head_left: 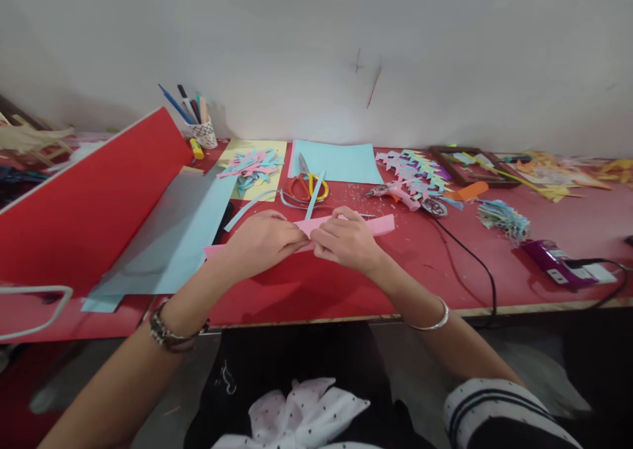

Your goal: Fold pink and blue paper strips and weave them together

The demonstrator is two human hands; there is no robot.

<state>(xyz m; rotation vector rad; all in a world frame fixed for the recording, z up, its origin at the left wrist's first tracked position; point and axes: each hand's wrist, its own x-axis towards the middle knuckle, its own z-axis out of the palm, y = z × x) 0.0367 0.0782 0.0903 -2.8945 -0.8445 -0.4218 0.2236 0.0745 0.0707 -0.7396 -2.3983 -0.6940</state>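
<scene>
A long pink paper strip [380, 225] lies crosswise just above the red table, gripped near its middle by both hands. My left hand [264, 238] pinches it from the left, fingers closed. Close beside it, my right hand [349, 239] is closed on the same strip, the fingertips of both hands nearly meeting. Behind them lie scissors [319, 188] with red and yellow handles and a curled light blue paper strip [250, 206]. The part of the pink strip under my fingers is hidden.
Cut paper pieces [254, 165] lie on a yellow sheet. A blue sheet [341, 162] is at the back. To the right are a pink glue gun [403, 194], its cord, a folded-paper chain [420, 169] and a purple power strip [558, 264]. A red board [99, 192] leans at left.
</scene>
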